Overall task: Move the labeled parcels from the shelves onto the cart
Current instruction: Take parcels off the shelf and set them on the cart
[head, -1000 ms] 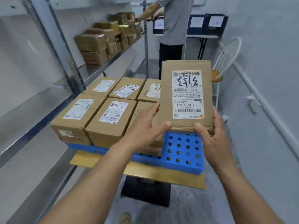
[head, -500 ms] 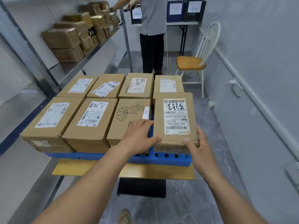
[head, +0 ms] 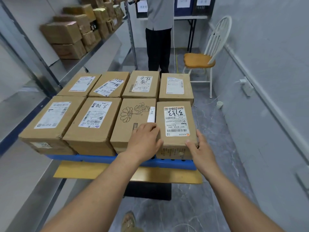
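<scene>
Between your hands: parcel [head: 175, 121], long axis pointing away from you.
Left hand [head: 144, 139]: holds its near left corner.
Right hand [head: 199, 148]: grips near right corner, thumb on top.

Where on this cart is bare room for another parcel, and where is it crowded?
Crowded: eight parcels cover the blue tray; left hand and right hand hold the 3153 parcel at its near right corner. Bare: the yellow board strip below the tray's near edge, and the shelf alongside.
</scene>
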Motion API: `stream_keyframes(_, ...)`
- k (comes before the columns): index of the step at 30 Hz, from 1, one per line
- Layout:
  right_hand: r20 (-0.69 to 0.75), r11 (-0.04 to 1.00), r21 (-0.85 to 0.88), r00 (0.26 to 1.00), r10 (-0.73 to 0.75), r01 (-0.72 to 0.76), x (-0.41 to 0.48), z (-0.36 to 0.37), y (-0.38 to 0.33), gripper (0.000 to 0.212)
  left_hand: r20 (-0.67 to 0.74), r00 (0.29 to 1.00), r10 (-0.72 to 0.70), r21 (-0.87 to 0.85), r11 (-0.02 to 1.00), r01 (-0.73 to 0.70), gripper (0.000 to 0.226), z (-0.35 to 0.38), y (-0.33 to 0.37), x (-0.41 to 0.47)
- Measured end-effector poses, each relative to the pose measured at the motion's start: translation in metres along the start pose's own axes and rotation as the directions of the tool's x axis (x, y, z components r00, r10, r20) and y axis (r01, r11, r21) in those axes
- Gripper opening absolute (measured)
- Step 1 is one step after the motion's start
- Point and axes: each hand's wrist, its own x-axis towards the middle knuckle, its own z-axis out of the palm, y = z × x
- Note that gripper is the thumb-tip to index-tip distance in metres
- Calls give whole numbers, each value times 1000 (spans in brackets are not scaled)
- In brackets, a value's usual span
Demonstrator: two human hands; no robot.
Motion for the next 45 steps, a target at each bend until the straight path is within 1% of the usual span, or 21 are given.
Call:
stream_keyframes(2, 12, 1000, -6, 1000, -9, 9, -1, 0, 0, 45, -2, 1000, 2, 8, 1000, -2, 46, 0, 0, 1)
stream_keyframes(6, 3, 999, -32, 1000, -10, 11, 0, 0, -1, 42, 6, 1000, 1, 10, 1000, -1, 45, -1, 0, 1)
stream_keyframes(14, -26, 996, -84, 1000, 4, -6, -2, 7, -6, 47, 51, 999, 20, 11, 1000, -21, 49, -6, -2, -1)
stream_keyframes(18, -52, 996, -83, 998, -20, 15, 0, -4, -25, 52, 55, 998, 23, -115, 993, -16, 53, -16, -11, -2)
stream_keyframes(21, -112, 978, -205, 991, -70, 46, 13, -12, -47, 49, -5, 1000, -9, -193, 981, 8, 55, -30, -30, -2)
stream_keyframes(23, -154, 952, -302, 983, -100, 50, 23, -8, -64, 47, -42, 998, -44, -212, 977, 34, 55, -40, -50, 1)
stream_keyframes(25, -153, 917, -387, 973, -172, 102, 32, 4, -80, 47, -55, 994, -93, -214, 974, 79, 55, -51, -74, 5)
stream_keyframes(28, -112, 846, -492, 949, -294, 204, 45, 36, -106, 51, -96, 978, -185, -230, 960, 159, 56, -65, -116, 7)
stream_keyframes(30, -58, 782, -576, 942, -330, 238, 52, 61, -122, 52, -149, 954, -260, -224, 949, 223, 57, -74, -150, 6)
stream_keyframes(32, 2, 714, -665, 957, -290, 218, 55, 83, -132, 54, -171, 917, -359, -189, 926, 327, 59, -80, -187, 2)
stream_keyframes(33, 28, 687, -697, 966, -258, 203, 56, 91, -135, 54, -156, 894, -420, -152, 905, 399, 61, -81, -206, 0)
stream_keyframes(35, 76, 644, -742, 978, -195, 186, 56, 104, -135, 55, -71, 850, -522, -38, 853, 520, 65, -80, -238, -7)
stream_keyframes(37, 107, 614, -771, 985, -136, 169, 55, 113, -132, 57, 51, 812, -582, 12, 813, 582, 70, -74, -257, -15)
stream_keyframes(39, 109, 583, -800, 990, -94, 143, 55, 120, -127, 58, 131, 800, -586, 28, 808, 588, 73, -67, -264, -21)
stream_keyframes(40, 105, 565, -813, 990, -91, 139, 55, 122, -125, 58, 146, 801, -580, 32, 812, 582, 73, -65, -265, -24)
stream_keyframes(42, 100, 536, -833, 990, -101, 138, 55, 125, -121, 58, 138, 807, -574, 29, 817, 576, 73, -61, -264, -25)
stream_keyframes(45, 95, 539, -831, 989, -114, 142, 56, 125, -118, 59, 121, 808, -577, 34, 816, 577, 73, -58, -263, -24)
